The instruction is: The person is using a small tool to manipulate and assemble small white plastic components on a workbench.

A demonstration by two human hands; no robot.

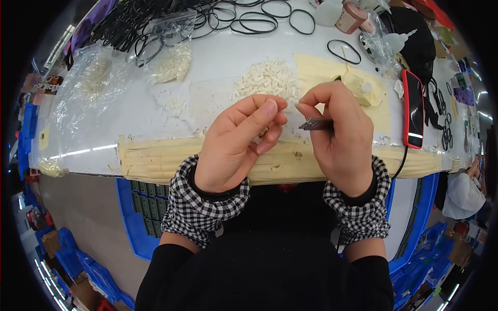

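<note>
My left hand [239, 136] is closed over the front of the table, thumb pressed to the fingertips. Whatever is pinched there is too small or hidden to make out. Close by on the right, my right hand [340, 132] is wrapped round a small craft knife [316, 124], its dark pointed blade showing toward the left hand. The right thumb and index finger curl together above the blade. Just beyond both hands lies a loose pile of small white pieces [267, 78]. A few more white scraps [176, 106] are scattered to its left.
Black rubber rings [254, 23] cover the far side. Clear plastic bags [93, 78] lie at left, one bag of white pieces [174, 65] beside them. A red-cased phone [413, 109] with a cable lies at right. Yellow tape [207, 155] covers the table edge; a blue crate [129, 217] stands below.
</note>
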